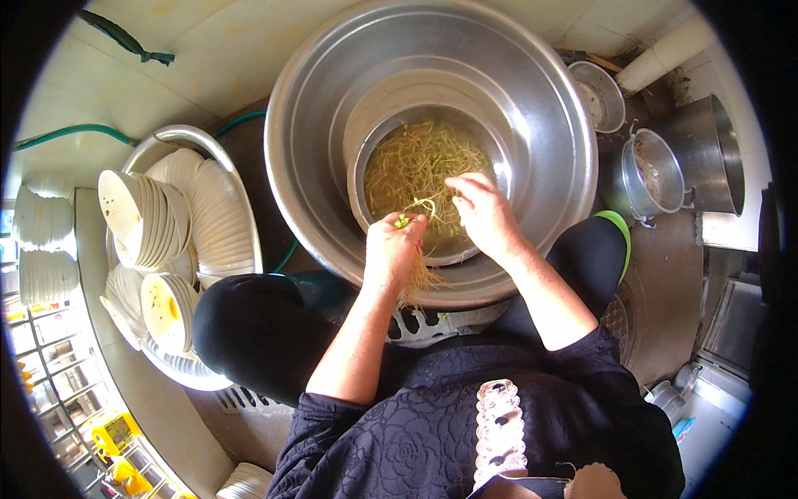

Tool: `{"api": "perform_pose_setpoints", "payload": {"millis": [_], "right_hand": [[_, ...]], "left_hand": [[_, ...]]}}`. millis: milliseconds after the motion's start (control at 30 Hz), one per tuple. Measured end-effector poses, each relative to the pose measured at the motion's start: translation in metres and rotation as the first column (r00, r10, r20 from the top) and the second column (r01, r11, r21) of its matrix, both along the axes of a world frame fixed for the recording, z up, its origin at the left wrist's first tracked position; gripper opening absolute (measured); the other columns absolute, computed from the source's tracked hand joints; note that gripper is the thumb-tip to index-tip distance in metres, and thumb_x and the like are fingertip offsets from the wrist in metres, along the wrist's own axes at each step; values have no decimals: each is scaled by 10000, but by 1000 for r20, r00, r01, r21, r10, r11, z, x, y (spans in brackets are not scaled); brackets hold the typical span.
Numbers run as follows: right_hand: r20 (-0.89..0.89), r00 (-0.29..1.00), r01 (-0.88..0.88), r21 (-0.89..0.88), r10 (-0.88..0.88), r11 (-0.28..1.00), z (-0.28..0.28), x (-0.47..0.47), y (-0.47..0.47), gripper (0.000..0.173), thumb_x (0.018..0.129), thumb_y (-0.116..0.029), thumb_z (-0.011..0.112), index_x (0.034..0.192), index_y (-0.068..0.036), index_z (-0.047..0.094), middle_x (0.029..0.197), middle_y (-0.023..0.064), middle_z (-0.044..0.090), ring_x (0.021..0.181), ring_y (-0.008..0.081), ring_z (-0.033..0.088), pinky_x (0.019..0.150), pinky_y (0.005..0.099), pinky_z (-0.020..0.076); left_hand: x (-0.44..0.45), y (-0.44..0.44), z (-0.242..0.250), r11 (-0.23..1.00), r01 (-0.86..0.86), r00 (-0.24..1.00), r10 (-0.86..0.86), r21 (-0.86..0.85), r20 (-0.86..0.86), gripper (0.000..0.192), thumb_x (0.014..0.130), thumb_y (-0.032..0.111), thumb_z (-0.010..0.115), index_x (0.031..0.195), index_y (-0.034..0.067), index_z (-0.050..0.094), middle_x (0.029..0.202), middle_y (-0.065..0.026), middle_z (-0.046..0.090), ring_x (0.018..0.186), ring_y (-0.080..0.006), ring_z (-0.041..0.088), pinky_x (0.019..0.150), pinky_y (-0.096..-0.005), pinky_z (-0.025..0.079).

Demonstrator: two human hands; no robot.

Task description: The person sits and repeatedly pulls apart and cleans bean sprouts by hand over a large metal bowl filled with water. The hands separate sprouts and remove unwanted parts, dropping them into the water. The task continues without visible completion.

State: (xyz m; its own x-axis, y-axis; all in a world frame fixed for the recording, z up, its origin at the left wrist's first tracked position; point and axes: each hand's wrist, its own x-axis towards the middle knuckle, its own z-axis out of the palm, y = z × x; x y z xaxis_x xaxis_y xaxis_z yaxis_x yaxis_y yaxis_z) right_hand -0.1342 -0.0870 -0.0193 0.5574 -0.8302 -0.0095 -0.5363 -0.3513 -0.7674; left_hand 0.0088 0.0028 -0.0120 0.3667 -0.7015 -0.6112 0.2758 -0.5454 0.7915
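Observation:
My left hand (395, 249) is closed around a bunch of sprouts (421, 280); small green leaves stick up between the thumb and fingers, and pale stringy roots hang out below the fist. To its right, my right hand (483, 215) hovers over the inner bowl with its fingers slightly curled and apart, holding nothing that I can see. More thin green and yellowish sprouts (424, 165) float in water in the metal bowl (356, 181). That bowl sits inside a very large metal basin (305, 131). A pale curled strand lies between my hands.
Left of the basin, an oval metal tub (250, 224) holds stacked, soiled white bowls (146, 218) and plates. A green hose (93, 128) runs behind it. At right stand a metal pot (711, 162), a small metal pail (654, 168) and a metal bowl (601, 93). My knees flank the basin.

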Motion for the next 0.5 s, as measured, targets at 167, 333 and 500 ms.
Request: {"api": "perform_pose_setpoints", "payload": {"millis": [167, 333, 500], "right_hand": [[-6, 937, -350, -17, 350, 936, 3, 5, 12, 335, 820, 21, 594, 1152, -20, 586, 1244, 161, 551, 1042, 289, 613, 893, 341, 510], [-79, 927, -366, 32, 368, 930, -5, 3, 13, 169, 883, -56, 531, 1041, -23, 577, 940, 149, 606, 824, 312, 636, 725, 366, 545], [-70, 922, -387, -121, 381, 914, -21, -20, 2, 123, 907, -56, 490, 971, -6, 583, 860, 126, 589, 758, 237, 632, 660, 338, 552]], "left_hand": [[1, -1, 0, 999, 36, 998, -36, 0, 47, 184, 857, 148, 641, 902, -31, 642, 614, -25, 580, 524, -86, 505, 513, -231, 407], [3, 1, 3, 999, 36, 999, -36, -33, 21, 166, 867, 137, 633, 904, -25, 640, 629, -21, 586, 537, -85, 508, 521, -231, 407], [11, 2, 13, 999, 40, 995, -37, -31, 92, 145, 863, 140, 625, 911, 4, 643, 643, -22, 590, 566, -91, 524, 550, -236, 419]]}}
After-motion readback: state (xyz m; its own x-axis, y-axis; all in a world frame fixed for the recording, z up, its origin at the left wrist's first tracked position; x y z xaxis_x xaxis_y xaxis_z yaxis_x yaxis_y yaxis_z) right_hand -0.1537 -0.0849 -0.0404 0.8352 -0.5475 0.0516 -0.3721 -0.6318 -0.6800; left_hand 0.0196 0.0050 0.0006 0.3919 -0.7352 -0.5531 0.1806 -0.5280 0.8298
